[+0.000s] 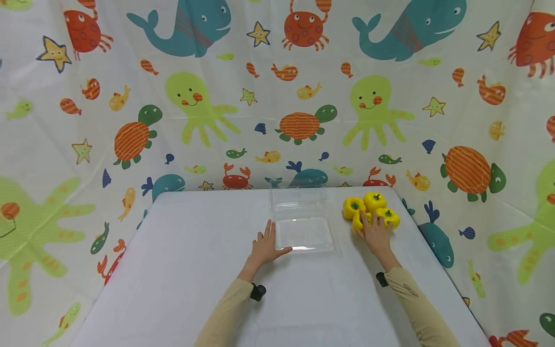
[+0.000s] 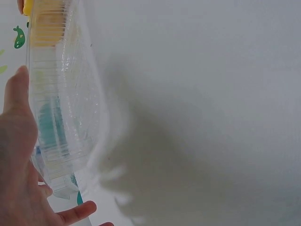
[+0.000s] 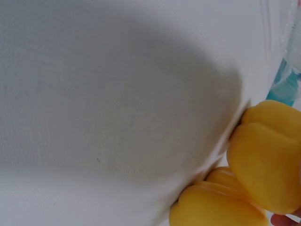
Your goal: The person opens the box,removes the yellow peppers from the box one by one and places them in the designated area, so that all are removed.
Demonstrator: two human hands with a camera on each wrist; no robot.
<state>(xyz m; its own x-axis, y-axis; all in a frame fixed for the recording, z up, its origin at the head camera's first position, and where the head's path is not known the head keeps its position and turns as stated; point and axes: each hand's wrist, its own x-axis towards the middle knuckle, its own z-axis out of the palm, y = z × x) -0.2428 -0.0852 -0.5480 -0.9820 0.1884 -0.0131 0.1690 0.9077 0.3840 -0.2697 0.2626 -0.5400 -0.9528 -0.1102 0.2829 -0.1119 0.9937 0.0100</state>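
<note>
An open clear plastic clamshell box (image 1: 305, 235) lies on the white table, its lid (image 1: 298, 197) folded back on the far side. My left hand (image 1: 263, 246) rests at the box's near left corner, thumb along the front edge and fingers stretched along the left side. In the left wrist view the ribbed clear wall (image 2: 51, 94) stands beside the thumb. To the right of the box sit several yellow bell peppers (image 1: 375, 201) in a cluster. My right hand (image 1: 376, 238) grips the near left yellow bell pepper (image 3: 265, 155); a second pepper (image 3: 216, 205) is close beside it.
The white table (image 1: 195, 270) ends at a back edge behind the box lid. A curtain (image 1: 260, 72) printed with sea animals hangs behind and on both sides. The peppers sit close to the table's right edge.
</note>
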